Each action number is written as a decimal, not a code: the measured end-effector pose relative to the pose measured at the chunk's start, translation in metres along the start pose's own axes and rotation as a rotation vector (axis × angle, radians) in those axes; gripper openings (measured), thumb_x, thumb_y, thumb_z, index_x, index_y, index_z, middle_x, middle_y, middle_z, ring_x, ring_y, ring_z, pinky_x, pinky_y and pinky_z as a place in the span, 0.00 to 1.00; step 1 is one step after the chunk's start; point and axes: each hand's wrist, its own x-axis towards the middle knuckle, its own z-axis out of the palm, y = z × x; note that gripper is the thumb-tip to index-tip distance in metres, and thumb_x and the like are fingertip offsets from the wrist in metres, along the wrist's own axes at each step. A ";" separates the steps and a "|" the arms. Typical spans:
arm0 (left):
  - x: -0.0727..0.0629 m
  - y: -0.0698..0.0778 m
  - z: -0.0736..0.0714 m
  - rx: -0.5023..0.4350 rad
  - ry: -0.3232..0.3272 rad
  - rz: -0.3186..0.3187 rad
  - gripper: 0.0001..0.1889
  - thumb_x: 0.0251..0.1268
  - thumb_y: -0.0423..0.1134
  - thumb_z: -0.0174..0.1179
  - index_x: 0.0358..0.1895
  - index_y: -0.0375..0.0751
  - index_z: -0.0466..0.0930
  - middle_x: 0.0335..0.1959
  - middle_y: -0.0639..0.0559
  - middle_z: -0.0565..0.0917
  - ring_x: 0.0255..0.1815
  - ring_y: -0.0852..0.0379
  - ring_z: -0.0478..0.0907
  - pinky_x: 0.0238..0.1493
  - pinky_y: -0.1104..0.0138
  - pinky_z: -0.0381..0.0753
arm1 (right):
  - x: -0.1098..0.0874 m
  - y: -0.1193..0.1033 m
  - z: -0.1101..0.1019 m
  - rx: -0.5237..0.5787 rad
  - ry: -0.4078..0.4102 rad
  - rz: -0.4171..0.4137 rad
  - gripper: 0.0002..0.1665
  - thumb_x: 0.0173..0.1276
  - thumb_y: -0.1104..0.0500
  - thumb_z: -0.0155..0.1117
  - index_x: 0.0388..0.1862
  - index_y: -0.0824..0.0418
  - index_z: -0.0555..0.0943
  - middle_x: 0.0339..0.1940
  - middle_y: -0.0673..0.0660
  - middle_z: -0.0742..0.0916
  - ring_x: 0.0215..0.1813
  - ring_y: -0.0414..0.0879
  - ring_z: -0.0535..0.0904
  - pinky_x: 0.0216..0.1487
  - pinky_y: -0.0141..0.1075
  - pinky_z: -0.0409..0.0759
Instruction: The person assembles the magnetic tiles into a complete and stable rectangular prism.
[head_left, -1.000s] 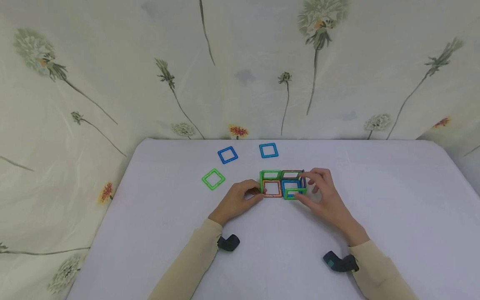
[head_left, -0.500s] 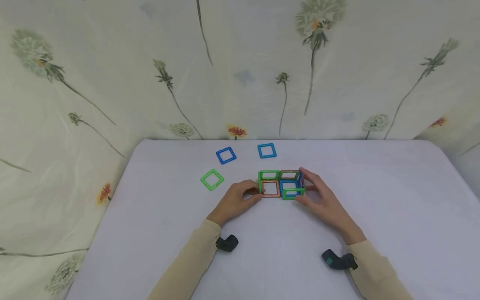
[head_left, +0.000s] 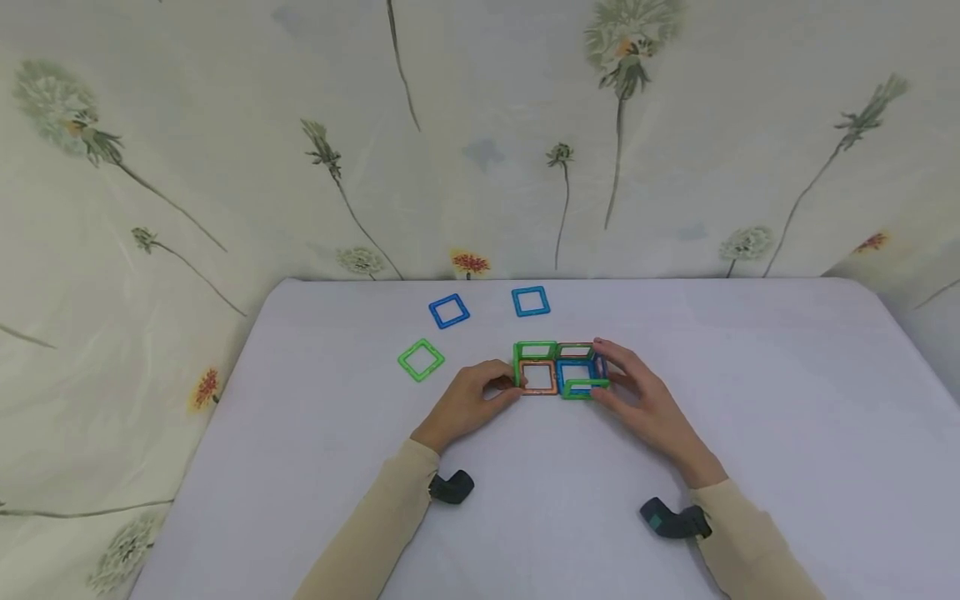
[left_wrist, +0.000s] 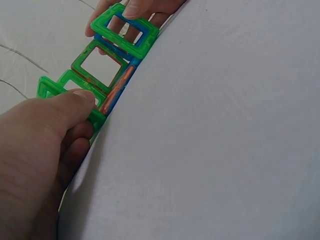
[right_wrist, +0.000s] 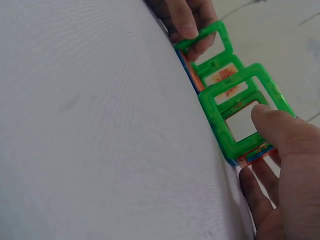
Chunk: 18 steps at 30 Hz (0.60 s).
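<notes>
A low box of square magnetic tile frames stands on the table in the head view. Its base pairs an orange tile (head_left: 538, 392) with a blue tile (head_left: 574, 362). Upright along the back are a green tile (head_left: 537, 342) and an orange-edged one (head_left: 576, 344). My left hand (head_left: 468, 402) pinches the green tile (left_wrist: 46, 86) at the left end between thumb and fingers. With the thumb on the front green tile (right_wrist: 215, 117) and fingers around the right end, my right hand (head_left: 654, 410) holds that side. A purple-blue end tile (head_left: 602, 367) is partly covered by those fingers.
Behind the box lies a light-blue tile (head_left: 531, 302). Farther left are a blue tile (head_left: 449, 311) and a green tile (head_left: 421, 360), both flat. A white cloth covers the table (head_left: 300, 400), and a flower-patterned curtain (head_left: 480, 200) hangs behind its far edge.
My right fingers have moved from the top corner to wrap closer around the box's right end. My left hand keeps its pinch. The head view has drifted slightly.
</notes>
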 end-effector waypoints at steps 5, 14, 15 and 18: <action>0.000 -0.001 0.001 0.002 -0.001 0.002 0.09 0.63 0.43 0.61 0.45 0.52 0.80 0.42 0.62 0.82 0.43 0.69 0.76 0.48 0.74 0.78 | 0.001 -0.001 0.001 -0.026 0.011 -0.021 0.43 0.58 0.69 0.67 0.71 0.56 0.62 0.73 0.58 0.65 0.72 0.48 0.63 0.59 0.22 0.71; -0.001 -0.001 0.002 0.015 -0.003 -0.001 0.09 0.63 0.43 0.61 0.46 0.52 0.80 0.42 0.63 0.82 0.43 0.69 0.76 0.48 0.75 0.78 | 0.005 -0.004 0.005 -0.227 0.056 -0.059 0.37 0.59 0.62 0.69 0.67 0.56 0.67 0.68 0.56 0.68 0.63 0.43 0.70 0.54 0.18 0.71; -0.001 -0.001 0.002 0.017 -0.002 0.000 0.08 0.63 0.43 0.61 0.45 0.52 0.80 0.42 0.63 0.82 0.43 0.70 0.76 0.48 0.75 0.78 | 0.005 -0.005 0.006 -0.255 0.063 -0.056 0.36 0.59 0.60 0.69 0.67 0.55 0.67 0.68 0.55 0.68 0.59 0.43 0.73 0.53 0.18 0.71; -0.001 -0.001 0.001 0.017 0.001 0.002 0.08 0.63 0.42 0.61 0.45 0.52 0.80 0.42 0.62 0.82 0.43 0.70 0.76 0.48 0.75 0.78 | 0.006 -0.008 0.008 -0.306 0.074 -0.039 0.36 0.59 0.57 0.69 0.67 0.51 0.67 0.68 0.52 0.68 0.52 0.42 0.76 0.52 0.18 0.70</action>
